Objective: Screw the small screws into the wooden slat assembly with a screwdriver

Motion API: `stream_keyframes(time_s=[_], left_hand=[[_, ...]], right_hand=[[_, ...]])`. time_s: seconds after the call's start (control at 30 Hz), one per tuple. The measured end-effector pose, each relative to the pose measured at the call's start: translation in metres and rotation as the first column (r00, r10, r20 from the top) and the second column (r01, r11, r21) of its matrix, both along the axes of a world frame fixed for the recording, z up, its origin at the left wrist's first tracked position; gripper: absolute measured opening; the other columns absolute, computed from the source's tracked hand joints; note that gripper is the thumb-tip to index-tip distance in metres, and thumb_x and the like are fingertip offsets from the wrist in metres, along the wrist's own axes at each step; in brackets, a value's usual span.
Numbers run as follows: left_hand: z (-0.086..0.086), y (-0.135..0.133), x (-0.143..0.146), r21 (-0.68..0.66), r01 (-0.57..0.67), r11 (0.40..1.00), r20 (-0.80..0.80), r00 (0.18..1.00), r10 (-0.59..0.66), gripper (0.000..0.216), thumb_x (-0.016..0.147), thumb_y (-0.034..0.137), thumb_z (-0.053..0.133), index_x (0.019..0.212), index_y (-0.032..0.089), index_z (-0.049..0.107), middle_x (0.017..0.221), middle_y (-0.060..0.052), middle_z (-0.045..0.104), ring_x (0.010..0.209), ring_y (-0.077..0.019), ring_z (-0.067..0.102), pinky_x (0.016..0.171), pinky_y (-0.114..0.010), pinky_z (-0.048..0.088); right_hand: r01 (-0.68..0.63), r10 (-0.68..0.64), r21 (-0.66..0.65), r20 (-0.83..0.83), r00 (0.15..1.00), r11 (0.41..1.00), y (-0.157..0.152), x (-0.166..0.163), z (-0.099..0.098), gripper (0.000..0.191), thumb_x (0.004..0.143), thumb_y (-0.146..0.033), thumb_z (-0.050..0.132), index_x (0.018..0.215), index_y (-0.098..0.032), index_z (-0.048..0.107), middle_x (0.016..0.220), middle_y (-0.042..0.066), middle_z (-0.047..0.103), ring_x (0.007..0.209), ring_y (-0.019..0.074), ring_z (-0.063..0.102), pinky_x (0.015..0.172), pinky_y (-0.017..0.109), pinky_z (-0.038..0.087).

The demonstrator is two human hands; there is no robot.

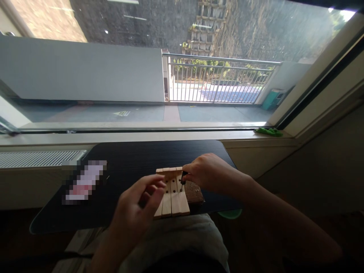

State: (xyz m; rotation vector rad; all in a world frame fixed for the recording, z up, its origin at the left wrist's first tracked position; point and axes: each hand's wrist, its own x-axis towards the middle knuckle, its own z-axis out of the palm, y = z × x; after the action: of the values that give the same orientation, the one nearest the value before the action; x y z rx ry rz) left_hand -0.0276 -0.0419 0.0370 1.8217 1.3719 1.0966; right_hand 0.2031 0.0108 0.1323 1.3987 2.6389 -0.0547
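Observation:
A small wooden piece (174,197) made of a few pale slats with dark holes lies on the black table (136,159) near its front edge. My right hand (206,172) pinches a small dark tool (182,181) whose tip rests on the slats' right side. My left hand (139,208) hovers over the slats' left edge, fingers curled with fingertips together; whether it holds anything is unclear. A brown block (195,191) sits under or beside the slats at the right.
A blurred pink and white packet (83,182) lies on the table's left part. A radiator grille (40,157) runs at the left below the window sill. A green object (269,131) rests on the sill at the right. My lap is below the table's edge.

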Motion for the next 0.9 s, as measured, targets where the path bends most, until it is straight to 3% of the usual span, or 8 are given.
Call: stream_keyframes(time_s=[0.07,0.17,0.33,0.6,0.9], left_hand=[[0.002,0.029,0.017,-0.024,0.089,0.996,-0.034,0.995,-0.09,0.033,0.09,0.048,0.062,0.105,0.02,0.072,0.085,-0.003,0.072,0.071,-0.0173,0.066,0.063,-0.028,0.055],[-0.006,0.049,0.035,-0.031,0.171,0.985,-0.101,0.98,-0.173,0.034,0.086,0.047,0.066,0.106,0.02,0.073,0.087,-0.004,0.074,0.071,-0.018,0.067,0.063,-0.027,0.052],[-0.015,0.051,0.053,-0.018,0.196,0.981,-0.214,0.957,-0.195,0.027,0.082,0.036,0.073,0.106,0.023,0.074,0.083,-0.003,0.074,0.072,-0.0191,0.066,0.063,-0.027,0.049],[-0.019,0.055,0.062,-0.043,0.157,0.987,-0.23,0.96,-0.163,0.01,0.088,0.027,0.069,0.089,0.021,0.076,0.071,0.0,0.072,0.063,-0.0157,0.063,0.059,-0.025,0.042],[-0.021,0.05,0.063,-0.015,0.172,0.985,-0.194,0.966,-0.171,0.013,0.089,0.025,0.065,0.079,0.02,0.072,0.075,-0.001,0.072,0.066,-0.0148,0.064,0.06,-0.023,0.043]], right_hand=[[0.01,-0.01,-0.015,0.001,1.0,1.0,0.0,0.0,0.001,0.029,0.1,-0.037,0.055,0.09,-0.018,0.075,0.079,0.008,0.075,0.071,0.0191,0.069,0.055,0.028,0.028],[0.013,-0.013,-0.008,-0.003,1.0,1.0,0.002,0.001,0.002,0.032,0.1,-0.038,0.054,0.088,-0.017,0.075,0.079,0.009,0.076,0.071,0.0204,0.07,0.053,0.029,0.027],[0.005,-0.005,0.015,0.005,1.0,1.0,0.005,0.002,-0.001,0.035,0.1,-0.039,0.053,0.084,-0.017,0.075,0.077,0.01,0.075,0.07,0.0204,0.069,0.054,0.029,0.027],[0.002,-0.001,0.015,-0.036,0.999,1.0,0.005,-0.002,-0.002,0.034,0.1,-0.037,0.053,0.083,-0.016,0.074,0.078,0.009,0.074,0.069,0.0178,0.066,0.055,0.029,0.025],[-0.11,0.097,-0.048,-0.222,0.97,0.993,0.002,0.007,0.004,0.011,0.095,-0.019,0.058,0.1,-0.016,0.068,0.091,0.006,0.073,0.08,0.0179,0.065,0.061,0.028,0.031]])
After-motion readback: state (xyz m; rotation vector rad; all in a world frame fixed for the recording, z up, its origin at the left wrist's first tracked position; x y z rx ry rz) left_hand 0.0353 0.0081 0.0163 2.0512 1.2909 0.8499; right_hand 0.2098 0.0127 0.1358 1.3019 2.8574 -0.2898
